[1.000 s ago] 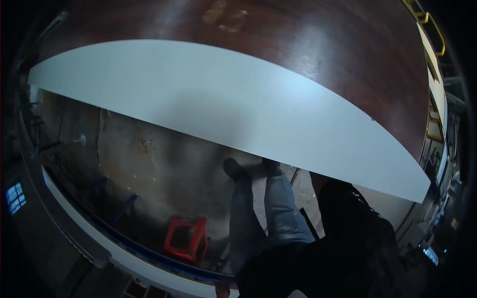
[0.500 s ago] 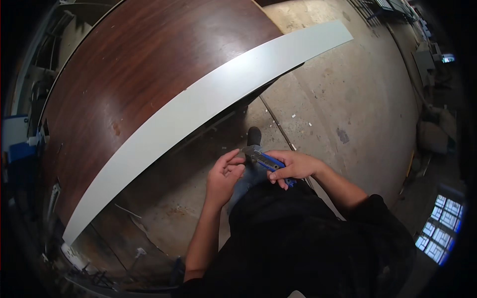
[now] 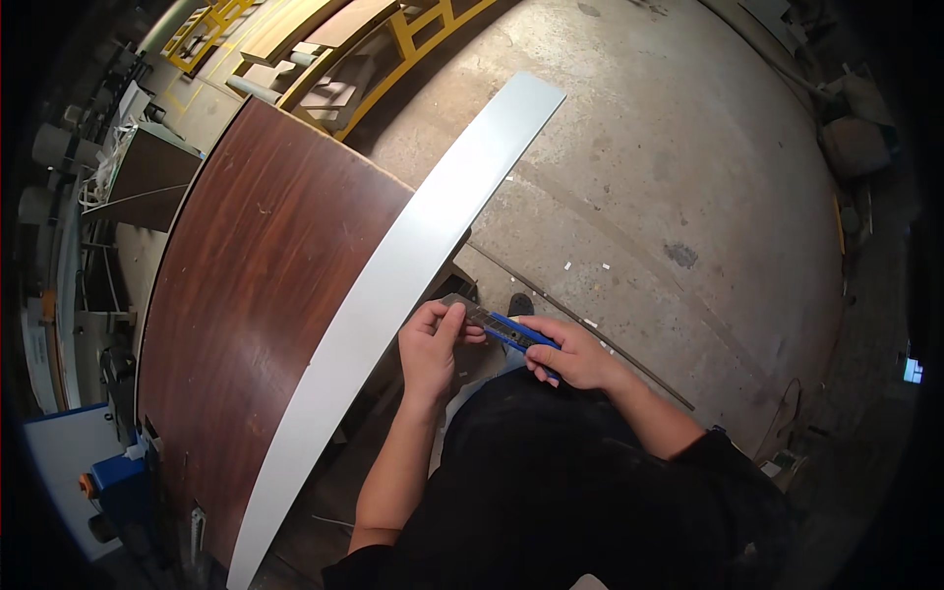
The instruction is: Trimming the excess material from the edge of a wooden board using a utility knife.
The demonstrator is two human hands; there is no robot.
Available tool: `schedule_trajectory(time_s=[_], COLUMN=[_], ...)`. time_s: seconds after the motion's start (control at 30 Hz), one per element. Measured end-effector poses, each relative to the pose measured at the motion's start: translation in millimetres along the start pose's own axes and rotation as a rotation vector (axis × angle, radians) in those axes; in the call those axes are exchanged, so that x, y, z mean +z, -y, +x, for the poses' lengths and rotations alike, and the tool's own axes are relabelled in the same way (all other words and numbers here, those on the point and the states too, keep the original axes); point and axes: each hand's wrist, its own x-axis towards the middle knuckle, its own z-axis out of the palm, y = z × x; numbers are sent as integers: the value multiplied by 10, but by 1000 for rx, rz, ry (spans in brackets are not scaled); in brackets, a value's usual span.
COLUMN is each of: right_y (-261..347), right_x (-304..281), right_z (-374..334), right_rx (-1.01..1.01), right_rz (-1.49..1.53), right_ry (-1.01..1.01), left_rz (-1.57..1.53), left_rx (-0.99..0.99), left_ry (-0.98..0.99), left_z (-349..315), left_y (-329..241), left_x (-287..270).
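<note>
My right hand (image 3: 578, 358) grips the blue cutter (image 3: 523, 333) while my left hand (image 3: 429, 352) pinches its grey blade (image 3: 476, 313) beside the white panel (image 3: 356, 305) overhanging the brown bench (image 3: 258, 256).

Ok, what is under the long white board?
The brown wood-grain tabletop runs under the long white board, whose far end juts out above the floor. The tabletop stretch directly beneath is covered.
</note>
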Motion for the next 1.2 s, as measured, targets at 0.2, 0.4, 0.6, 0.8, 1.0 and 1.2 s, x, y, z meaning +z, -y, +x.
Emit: schedule_trajectory(time_s=[0.2, 0.4, 0.6, 0.8, 1.0, 1.2], right_y=[283, 593, 796, 1055, 914, 843], right_x=[-650, -1420, -2163, -2132, -2070, -1978], right_z=[415, 625, 934, 1037, 1026, 1149], right_rx=[-75, 22, -100, 85, 25, -89], right_rz=[-164, -256, -412, -324, -472, -513], right_ry=[-99, -426, -627, -791, -786, -763], left_rz=[111, 756, 1270, 1202, 1441, 1456], left_rx=[-77, 351, 342, 292, 125, 988], left_ry=[33, 83, 159, 250, 143, 437], left_z=[659, 1685, 3137, 3261, 2758, 3383], left_y=[-34, -178, -347, -321, -432, -338], left_x=[434, 679, 859, 871, 735, 1147])
